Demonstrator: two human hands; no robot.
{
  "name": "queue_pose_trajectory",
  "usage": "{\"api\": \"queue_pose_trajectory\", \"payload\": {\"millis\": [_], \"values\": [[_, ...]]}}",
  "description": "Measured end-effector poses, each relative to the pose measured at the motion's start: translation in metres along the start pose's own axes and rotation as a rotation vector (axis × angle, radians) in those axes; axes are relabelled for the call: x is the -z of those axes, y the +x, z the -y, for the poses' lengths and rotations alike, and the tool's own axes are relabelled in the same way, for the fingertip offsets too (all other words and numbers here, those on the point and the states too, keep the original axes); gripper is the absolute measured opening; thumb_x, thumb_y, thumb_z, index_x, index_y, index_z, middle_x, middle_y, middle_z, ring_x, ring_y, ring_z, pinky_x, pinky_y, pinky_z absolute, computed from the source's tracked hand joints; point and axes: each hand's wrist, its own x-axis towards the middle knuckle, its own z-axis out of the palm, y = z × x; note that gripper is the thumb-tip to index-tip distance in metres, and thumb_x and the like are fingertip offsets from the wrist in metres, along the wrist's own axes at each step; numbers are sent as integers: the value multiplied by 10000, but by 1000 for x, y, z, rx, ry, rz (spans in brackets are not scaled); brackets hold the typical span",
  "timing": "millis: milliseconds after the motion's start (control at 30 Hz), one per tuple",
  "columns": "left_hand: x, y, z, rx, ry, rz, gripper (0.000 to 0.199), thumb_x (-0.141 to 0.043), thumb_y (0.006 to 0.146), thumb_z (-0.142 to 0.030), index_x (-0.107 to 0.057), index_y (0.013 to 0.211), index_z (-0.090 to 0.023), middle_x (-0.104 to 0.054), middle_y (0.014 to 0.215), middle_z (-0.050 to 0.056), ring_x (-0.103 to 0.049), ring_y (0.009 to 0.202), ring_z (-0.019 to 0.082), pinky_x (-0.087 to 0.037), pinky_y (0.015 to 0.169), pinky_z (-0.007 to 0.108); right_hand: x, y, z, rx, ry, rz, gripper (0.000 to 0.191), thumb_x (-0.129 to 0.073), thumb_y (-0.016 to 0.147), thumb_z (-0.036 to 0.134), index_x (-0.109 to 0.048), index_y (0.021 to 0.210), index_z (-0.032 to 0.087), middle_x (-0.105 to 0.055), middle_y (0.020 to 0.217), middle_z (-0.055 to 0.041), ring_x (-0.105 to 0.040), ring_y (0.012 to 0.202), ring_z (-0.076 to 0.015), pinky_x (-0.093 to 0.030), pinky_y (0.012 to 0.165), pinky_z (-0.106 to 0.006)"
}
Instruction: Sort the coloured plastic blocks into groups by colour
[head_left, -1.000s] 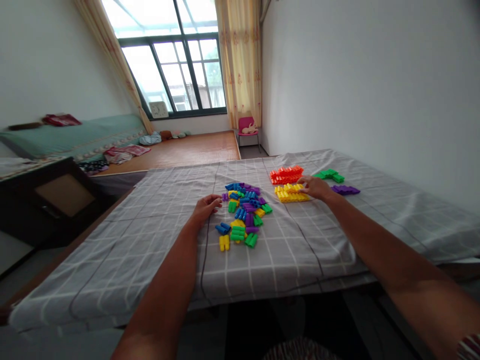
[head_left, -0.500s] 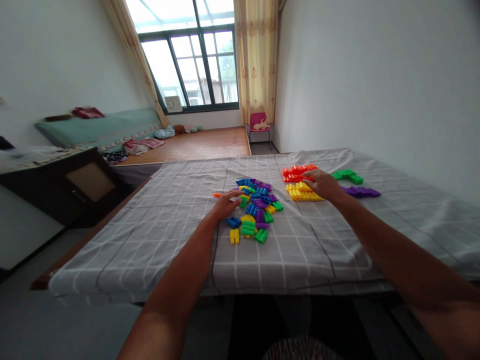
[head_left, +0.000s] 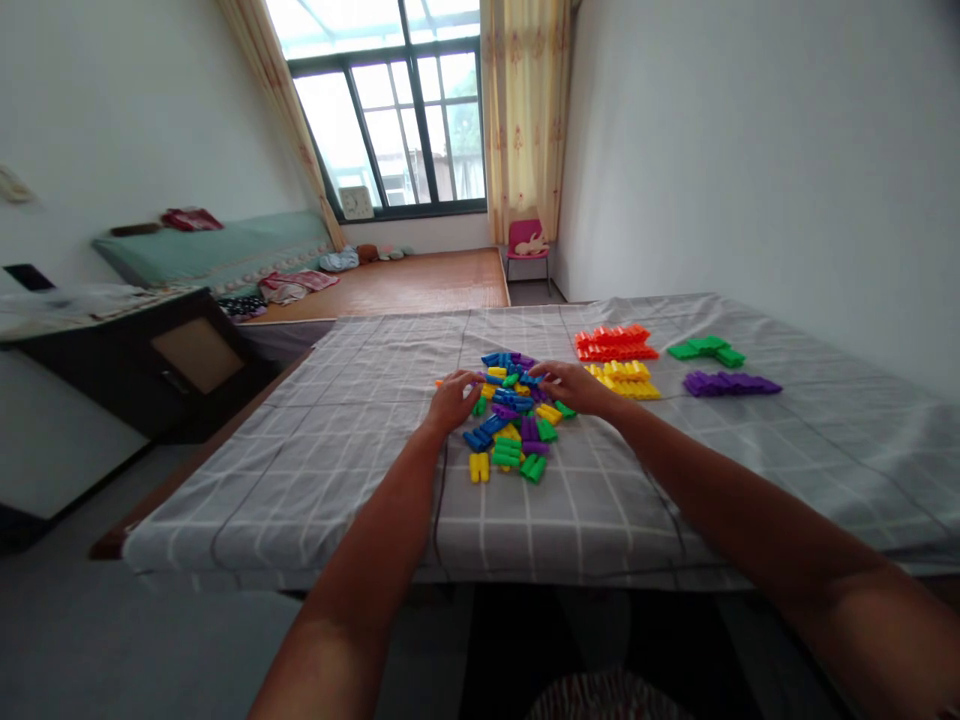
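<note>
A mixed heap of plastic building pieces [head_left: 513, 402], short paired tubes in blue, purple, green and yellow, lies on the checked cloth in front of me. My left hand [head_left: 454, 398] is at the heap's left side, its thumb and fingers apart around the edge pieces. From the right, my right hand [head_left: 571, 385] reaches in, fingertips apart beside a blue piece [head_left: 530, 379]. Whether either hand touches a piece is hard to make out. Behind my right hand are a yellow row of pieces [head_left: 626, 380] and a red-orange row [head_left: 615, 343], partly stacked.
Farther right lie a green group [head_left: 709, 350] and a purple row [head_left: 731, 384]. The grey checked cloth [head_left: 300, 470] covers the table. A dark cabinet [head_left: 142, 350] stands at the left, a white wall [head_left: 787, 170] at the right, and a pink chair [head_left: 523, 238] beyond.
My right hand has moved left from the yellow and red rows to the heap. My left hand stays at the heap's left edge, where some blue pieces have shifted. The view has turned slightly.
</note>
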Motion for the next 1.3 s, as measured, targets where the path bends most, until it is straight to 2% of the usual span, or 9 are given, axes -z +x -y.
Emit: {"api": "queue_pose_trajectory", "payload": {"millis": [100,300,433,600,767,833,933,1100,1300], "values": [[-1,3,-8,-37,-88,-12,257,-473,919,-343,-691,985,-225,-692,995,36,-606,990,177,-478,895,317,13,-5,-4,-43,-151,92,191,-634,780,224,-701,955,188,-722,886,-42,-653,754,-173,-499,713,-281],[-2,5,-3,4,-76,-21,296,-454,930,-369,-698,907,-203,-697,931,45,-611,928,173,-486,843,301,13,-18,4,90,-251,313,362,-679,713,209,-714,1072,238,-715,999,-55,-619,986,-224,-486,858,-327],[-1,5,9,72,-57,-27,316,-443,926,-380,-698,889,-197,-685,885,49,-611,884,171,-498,756,273,9,-19,15,124,-190,372,412,-692,685,217,-710,1095,248,-718,976,-47,-623,968,-223,-479,896,-349],[-1,5,18,101,-23,-9,331,-438,918,-389,-704,887,-195,-683,883,56,-615,852,171,-501,728,268,25,-25,7,60,-128,223,407,-678,706,240,-692,1114,242,-717,981,-40,-650,861,-189,-513,783,-296],[-2,5,19,99,0,5,337,-431,920,-404,-709,912,-215,-684,910,49,-613,871,166,-497,742,259,72,-54,-37,-216,-236,-27,407,-661,741,259,-650,1141,185,-701,1025,-70,-661,791,-173,-523,714,-270],[-2,5,18,106,16,11,342,-429,919,-403,-714,899,-217,-679,881,47,-613,848,164,-493,726,256,81,-68,-57,-287,-313,-109,399,-668,728,259,-653,1114,159,-693,1025,-90,-658,791,-185,-528,725,-286],[-3,6,18,119,24,22,355,-432,916,-421,-722,894,-219,-678,853,44,-612,799,157,-484,704,252,78,-83,-76,-300,-414,-166,387,-681,701,244,-659,1074,142,-672,1054,-117,-649,858,-212,-527,768,-310],[-2,5,20,139,36,25,376,-434,911,-452,-729,898,-219,-679,824,41,-610,754,150,-480,686,249,57,-86,-86,-309,-506,-167,350,-643,756,257,-648,1092,158,-666,1080,-112,-625,970,-234,-491,874,-342],[-2,2,14,67,-87,66,356,-434,914,-443,-699,1033,-237,-696,1050,47,-625,989,179,-512,797,285,56,-84,-82,-293,-492,-259,235,-598,825,295,-662,1018,177,-683,1038,-106,-617,961,-249,-475,881,-384]]}}
